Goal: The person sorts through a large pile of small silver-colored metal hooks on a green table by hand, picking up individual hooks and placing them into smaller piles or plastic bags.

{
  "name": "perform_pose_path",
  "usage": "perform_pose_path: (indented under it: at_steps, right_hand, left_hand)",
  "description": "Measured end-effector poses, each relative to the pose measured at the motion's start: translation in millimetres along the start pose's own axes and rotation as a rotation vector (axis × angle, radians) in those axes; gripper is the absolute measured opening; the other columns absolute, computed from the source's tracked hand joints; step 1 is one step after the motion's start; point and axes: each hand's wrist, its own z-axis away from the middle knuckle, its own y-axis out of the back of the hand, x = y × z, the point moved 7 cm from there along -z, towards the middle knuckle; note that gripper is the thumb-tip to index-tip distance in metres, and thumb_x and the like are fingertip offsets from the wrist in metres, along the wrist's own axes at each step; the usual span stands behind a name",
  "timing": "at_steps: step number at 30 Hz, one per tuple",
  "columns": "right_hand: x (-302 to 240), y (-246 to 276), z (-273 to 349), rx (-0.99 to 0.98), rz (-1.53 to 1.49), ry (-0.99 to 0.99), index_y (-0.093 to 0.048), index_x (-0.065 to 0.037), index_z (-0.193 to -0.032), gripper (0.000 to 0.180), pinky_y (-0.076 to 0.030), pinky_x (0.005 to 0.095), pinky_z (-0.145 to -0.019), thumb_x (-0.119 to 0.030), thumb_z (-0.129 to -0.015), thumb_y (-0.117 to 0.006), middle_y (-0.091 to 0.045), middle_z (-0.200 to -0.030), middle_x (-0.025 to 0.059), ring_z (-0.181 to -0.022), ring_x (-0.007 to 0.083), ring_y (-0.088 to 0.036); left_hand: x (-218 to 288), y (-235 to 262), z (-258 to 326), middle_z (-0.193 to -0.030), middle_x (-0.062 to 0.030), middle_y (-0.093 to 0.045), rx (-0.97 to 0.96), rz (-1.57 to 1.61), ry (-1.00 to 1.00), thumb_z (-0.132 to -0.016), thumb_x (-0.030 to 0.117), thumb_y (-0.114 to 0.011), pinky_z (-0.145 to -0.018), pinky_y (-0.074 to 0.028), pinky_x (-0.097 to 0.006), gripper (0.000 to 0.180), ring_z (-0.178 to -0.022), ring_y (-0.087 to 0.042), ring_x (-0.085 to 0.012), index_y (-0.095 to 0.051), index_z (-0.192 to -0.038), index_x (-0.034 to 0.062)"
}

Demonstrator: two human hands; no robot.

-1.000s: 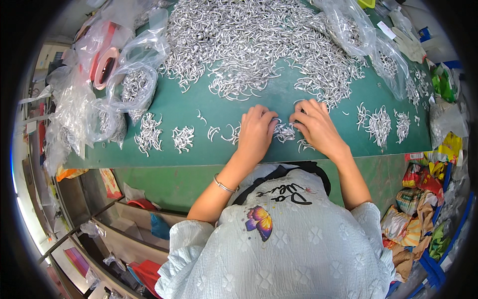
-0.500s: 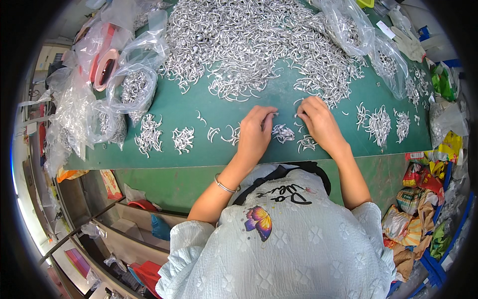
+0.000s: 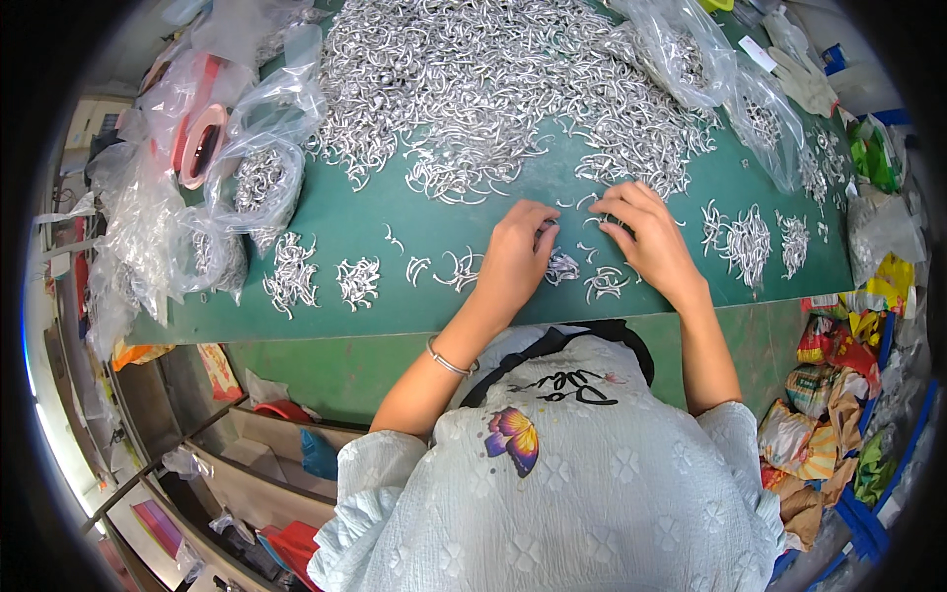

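Small curved silvery metal pieces lie in a big heap (image 3: 464, 89) across the far part of the green table (image 3: 375, 222). My left hand (image 3: 516, 259) is closed, its thumb and fingers curled together; what they hold is too small to make out. Right beside it is a little pile of metal pieces (image 3: 562, 266). My right hand (image 3: 651, 242) has thumb and forefinger apart, fingertips by a few loose metal pieces (image 3: 588, 201) at the heap's near edge. Between the hand and the table's front edge lies a small group of curved pieces (image 3: 606, 283).
Sorted piles (image 3: 291, 276) stand at the left, and others (image 3: 748, 242) at the right. Clear plastic bags (image 3: 266, 187) with metal pieces crowd the left side, near a pink-rimmed oval object (image 3: 204, 146). Another clear bag (image 3: 764, 118) lies at the right, beside a pale glove (image 3: 804, 79).
My left hand has shifted slightly right and nearer the small pile. The right hand has moved a little right, its thumb and forefinger now wider apart.
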Motion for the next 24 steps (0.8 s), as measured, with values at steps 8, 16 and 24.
perform_pose_path:
  at_steps: [8, 16, 24]
  right_hand:
    - [-4.2, -7.5, 4.5, -0.045, 0.074, 0.009, -0.06, -0.004, -0.087, 0.012, -0.04, 0.0389, -0.079, -0.006, -0.079, -0.068, -0.055, -0.091, 0.0069, -0.092, 0.0278, -0.053]
    - [-13.8, -16.5, 15.1, -0.245, -0.049, -0.002, -0.058, -0.002, -0.104, 0.029, -0.044, 0.0421, -0.084, -0.005, -0.078, -0.069, -0.053, -0.097, 0.0121, -0.096, 0.0334, -0.054]
    - [-5.8, -24.6, 14.9, -0.216, -0.057, -0.041, -0.057, -0.001, -0.097, 0.023, -0.046, 0.0425, -0.079, 0.001, -0.076, -0.068, -0.053, -0.096, 0.0128, -0.093, 0.035, -0.055]
  left_hand:
    - [-3.6, -5.6, -1.7, -0.09, -0.0155, -0.059, -0.008, -0.092, -0.102, -0.08, -0.005, -0.064, -0.071, -0.049, -0.039, 0.01, -0.081, -0.059, -0.0335, -0.065, -0.09, -0.0031]
    - [14.7, -12.6, -19.9, -0.091, -0.0115, -0.06, 0.098, -0.312, -0.284, -0.077, -0.005, -0.065, -0.077, -0.046, -0.041, 0.015, -0.084, -0.057, -0.0321, -0.064, -0.091, -0.0008]
    - [-2.8, -8.5, -14.7, -0.089, -0.013, -0.061, 0.081, -0.158, -0.245, -0.077, -0.006, -0.066, -0.071, -0.049, -0.038, 0.014, -0.081, -0.059, -0.0325, -0.063, -0.089, -0.0016]
